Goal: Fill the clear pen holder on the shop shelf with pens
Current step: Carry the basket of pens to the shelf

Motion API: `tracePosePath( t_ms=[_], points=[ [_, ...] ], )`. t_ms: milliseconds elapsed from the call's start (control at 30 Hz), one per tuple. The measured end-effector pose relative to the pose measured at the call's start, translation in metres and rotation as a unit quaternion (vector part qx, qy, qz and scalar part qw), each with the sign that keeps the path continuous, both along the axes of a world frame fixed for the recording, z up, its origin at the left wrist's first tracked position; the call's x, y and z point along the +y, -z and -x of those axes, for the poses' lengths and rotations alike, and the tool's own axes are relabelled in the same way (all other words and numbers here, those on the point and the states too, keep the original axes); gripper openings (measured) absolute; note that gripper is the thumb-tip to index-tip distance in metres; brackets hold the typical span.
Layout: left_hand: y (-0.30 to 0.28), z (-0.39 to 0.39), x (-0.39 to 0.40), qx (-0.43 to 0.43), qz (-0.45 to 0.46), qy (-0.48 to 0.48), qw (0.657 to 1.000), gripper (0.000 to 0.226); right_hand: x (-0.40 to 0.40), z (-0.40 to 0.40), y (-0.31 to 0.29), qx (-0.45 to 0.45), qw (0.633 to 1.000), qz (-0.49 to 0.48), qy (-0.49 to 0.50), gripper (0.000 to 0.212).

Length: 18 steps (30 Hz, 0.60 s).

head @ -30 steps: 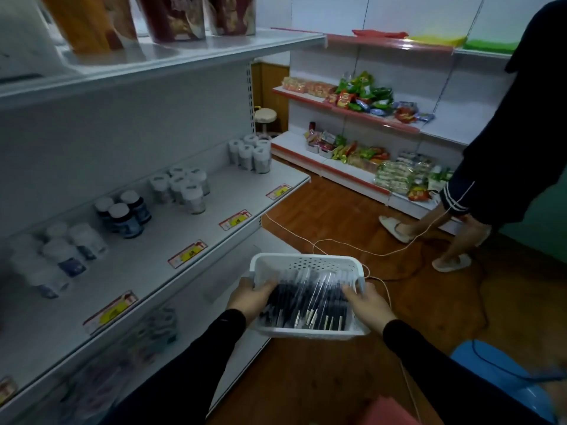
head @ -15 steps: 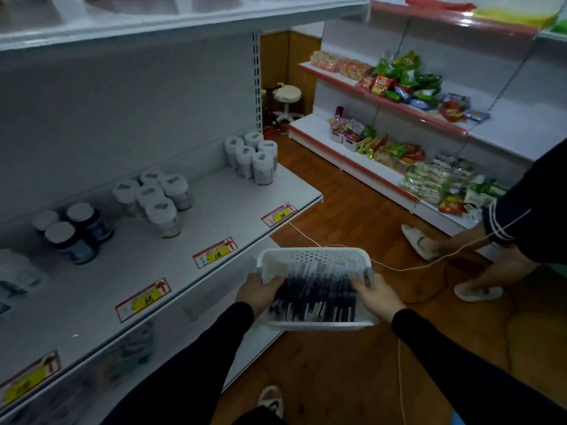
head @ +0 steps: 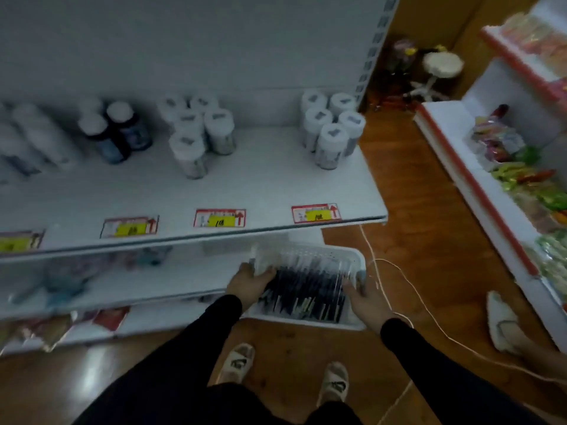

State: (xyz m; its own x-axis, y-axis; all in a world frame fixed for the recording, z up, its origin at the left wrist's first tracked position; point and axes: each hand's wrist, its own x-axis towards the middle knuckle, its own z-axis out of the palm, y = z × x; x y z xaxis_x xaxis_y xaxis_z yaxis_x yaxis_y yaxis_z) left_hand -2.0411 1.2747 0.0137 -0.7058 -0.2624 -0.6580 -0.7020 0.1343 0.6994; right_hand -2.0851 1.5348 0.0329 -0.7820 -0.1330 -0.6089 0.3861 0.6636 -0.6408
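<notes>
A white basket (head: pixel 313 262) full of pens (head: pixel 306 289) is held in front of the person, its far end tucked under the front lip of the middle shelf (head: pixel 260 191) and over the lower shelf (head: pixel 184 280), its near end out over the wooden floor (head: pixel 408 216). The middle shelf's front edge carries price tags (head: pixel 219 218) and ends in a corner just right of the basket; beyond that corner the floor opens into an aisle running toward a second shelving unit (head: pixel 460 167) stocked with snack packets. A thin pale cord (head: pixel 408 289) trails across the floor close by the basket's right side, and another person's slippered foot (head: pixel 501 320) stands further right, near that unit. On the middle shelf, groups of white-lidded jars (head: pixel 333 131) and dark bottles (head: pixel 116 133) stand toward the back, leaving a bare strip along the front. The left hand (head: pixel 250 282) grips the basket's left rim, thumb inside over the pens and fingers curled round the outer wall. The right hand (head: pixel 366 297) holds the right rim likewise, its fingers wrapped round the edge. The pens lie flat in the basket between the two hands, packed side by side, their long axes running from the person toward the shelf; pale ends show at the near side, though blur hides which end is the tip. No clear pen holder can be made out with certainty.
</notes>
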Motion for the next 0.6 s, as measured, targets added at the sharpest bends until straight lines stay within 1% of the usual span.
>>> tracePosePath(
  t_ms=[67,167,233,333,400,467,533,600],
  points=[
    [0.01,-0.016,0.005,-0.013,-0.008,-0.062,0.998,0.08,-0.003,0.013,0.019,-0.005,0.999,0.004,-0.052,0.082],
    [0.035,-0.043,0.002,-0.031,-0.016,-0.125,0.992,0.073,-0.014,0.012,0.055,-0.051,0.994,0.025,-0.093,0.096],
    [0.064,-0.062,-0.004,-0.055,-0.03,-0.158,0.986,0.072,-0.025,0.004,0.083,-0.081,0.99,0.021,-0.113,0.094],
    [0.129,-0.087,-0.018,-0.092,-0.039,-0.172,0.98,0.065,-0.038,-0.011,0.146,-0.136,0.983,0.048,-0.11,0.082],
    [0.179,-0.101,-0.026,-0.112,-0.05,-0.184,0.975,0.07,-0.048,-0.023,0.198,-0.157,0.981,0.05,-0.101,0.081],
    [0.239,-0.111,-0.035,-0.127,-0.074,-0.198,0.969,0.079,-0.057,-0.036,0.257,-0.179,0.979,0.036,-0.094,0.084],
    [0.294,-0.12,-0.039,-0.151,-0.081,-0.195,0.966,0.082,-0.063,-0.051,0.312,-0.202,0.976,0.015,-0.08,0.081],
    [0.352,-0.126,-0.041,-0.152,-0.09,-0.189,0.966,0.073,-0.067,-0.065,0.367,-0.206,0.977,0.023,-0.057,0.076]
  ],
)
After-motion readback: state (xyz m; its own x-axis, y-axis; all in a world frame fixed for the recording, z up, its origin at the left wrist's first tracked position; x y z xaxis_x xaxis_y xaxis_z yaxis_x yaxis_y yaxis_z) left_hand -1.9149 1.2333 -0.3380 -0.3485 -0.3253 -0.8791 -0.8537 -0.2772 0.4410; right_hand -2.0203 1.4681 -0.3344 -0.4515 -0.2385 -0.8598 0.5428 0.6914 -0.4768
